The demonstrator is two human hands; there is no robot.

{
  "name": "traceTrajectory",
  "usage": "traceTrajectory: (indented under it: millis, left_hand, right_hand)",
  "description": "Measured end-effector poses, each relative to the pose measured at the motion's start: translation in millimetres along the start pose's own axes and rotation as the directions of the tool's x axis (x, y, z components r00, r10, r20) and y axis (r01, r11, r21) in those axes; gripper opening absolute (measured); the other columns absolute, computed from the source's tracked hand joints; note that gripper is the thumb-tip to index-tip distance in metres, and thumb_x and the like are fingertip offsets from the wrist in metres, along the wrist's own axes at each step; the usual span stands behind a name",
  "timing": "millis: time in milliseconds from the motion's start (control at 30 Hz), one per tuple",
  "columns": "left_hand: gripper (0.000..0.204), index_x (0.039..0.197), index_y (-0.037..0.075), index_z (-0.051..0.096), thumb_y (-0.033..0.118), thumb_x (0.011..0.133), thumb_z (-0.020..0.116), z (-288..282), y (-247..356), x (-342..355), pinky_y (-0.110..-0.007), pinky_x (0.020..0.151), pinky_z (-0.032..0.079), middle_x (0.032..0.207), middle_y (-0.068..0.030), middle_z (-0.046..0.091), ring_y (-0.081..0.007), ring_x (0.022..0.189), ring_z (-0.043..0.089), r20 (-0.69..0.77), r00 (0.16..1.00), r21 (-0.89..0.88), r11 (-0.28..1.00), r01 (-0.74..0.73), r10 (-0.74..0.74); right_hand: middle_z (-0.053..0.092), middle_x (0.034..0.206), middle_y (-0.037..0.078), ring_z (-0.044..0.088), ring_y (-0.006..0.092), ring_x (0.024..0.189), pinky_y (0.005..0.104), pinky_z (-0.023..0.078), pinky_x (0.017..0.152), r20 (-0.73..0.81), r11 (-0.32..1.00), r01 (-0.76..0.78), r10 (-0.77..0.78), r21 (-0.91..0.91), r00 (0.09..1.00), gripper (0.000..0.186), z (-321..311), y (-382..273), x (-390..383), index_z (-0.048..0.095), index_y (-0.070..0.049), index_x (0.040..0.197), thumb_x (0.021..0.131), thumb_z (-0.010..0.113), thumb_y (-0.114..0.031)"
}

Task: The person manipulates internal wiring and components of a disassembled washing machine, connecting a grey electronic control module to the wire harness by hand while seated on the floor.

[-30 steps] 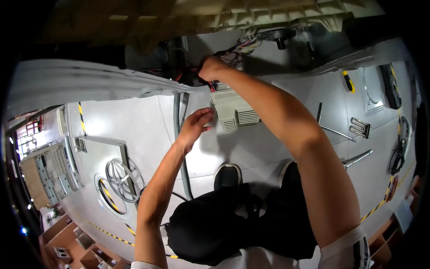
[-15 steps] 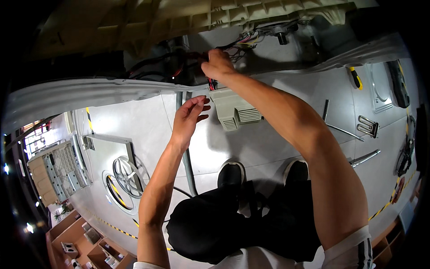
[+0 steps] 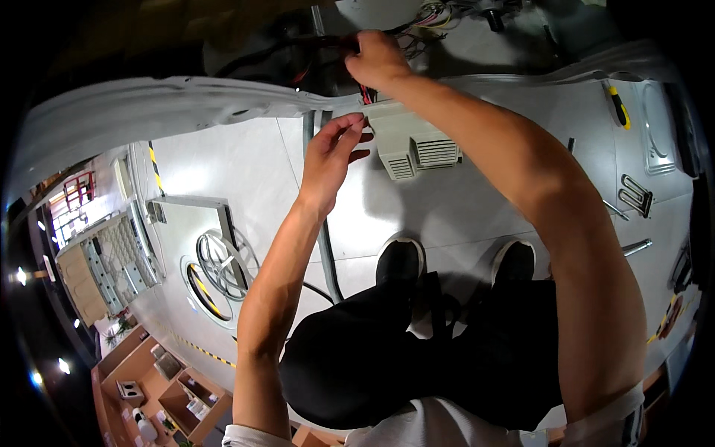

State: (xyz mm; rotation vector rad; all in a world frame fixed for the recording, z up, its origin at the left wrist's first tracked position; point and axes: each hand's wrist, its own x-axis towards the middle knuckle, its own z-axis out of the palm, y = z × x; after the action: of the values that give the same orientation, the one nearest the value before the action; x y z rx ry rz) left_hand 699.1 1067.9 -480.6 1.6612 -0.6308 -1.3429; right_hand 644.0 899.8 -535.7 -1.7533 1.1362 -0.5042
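My right hand [image 3: 377, 61] reaches inside the appliance's opening, fingers closed around a dark wire bundle [image 3: 320, 43], beside thin coloured wires [image 3: 432, 16]. My left hand [image 3: 334, 149], fingers apart and curled, is at the left upper corner of a beige vented plastic housing [image 3: 410, 149]; whether it touches it I cannot tell. Red and black wires [image 3: 366, 93] run down into the housing, just below the grey metal cabinet edge [image 3: 186, 93]. A grey hose [image 3: 328, 264] runs down the floor beside my left forearm.
On the left floor lie a panel with a round hole [image 3: 194, 216], a coiled hose [image 3: 214, 257] and dismantled panels [image 3: 104, 268]; behind, cardboard trays [image 3: 149, 387]. At right lie a yellow-handled tool [image 3: 618, 108], a metal plate [image 3: 655, 127], a heating element [image 3: 633, 194] and metal rods [image 3: 637, 246].
My left hand has risen toward the housing's upper corner. My right hand stays among the wires. The whole view has shifted, so the cabinet, housing and floor items appear higher.
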Motion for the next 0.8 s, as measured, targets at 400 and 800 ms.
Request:
traceTrajectory:
  millis: [400,800]
  left_hand:
    - [0.033,0.119,0.001,0.053,0.022,0.093,0.055,1,-3,0,-0.033,0.087,0.048,0.111,-0.007,0.057,-0.018,0.105,0.056,0.006,1.0,-0.057,0.998,-0.021,0.021]
    - [0.034,0.12,0.002,0.052,0.023,0.093,0.056,-1,-6,1,-0.032,0.088,0.047,0.112,-0.0063,0.057,-0.0163,0.107,0.053,0.038,0.999,-0.054,0.998,-0.034,0.036]
  right_hand:
    - [0.066,0.098,0.019,0.063,0.0317,0.096,0.0385,0.049,0.085,0.036,0.991,-0.056,0.052,0.122,0.998,0.03,0,10,9,0.065,-0.001,0.096,0.077,0.062,-0.022]
    - [0.065,0.097,0.02,0.062,0.0336,0.097,0.0394,0.048,0.087,-0.034,0.994,0.079,-0.077,0.073,0.997,0.03,-5,0,-2,0.065,0.0,0.099,0.077,0.061,-0.021]
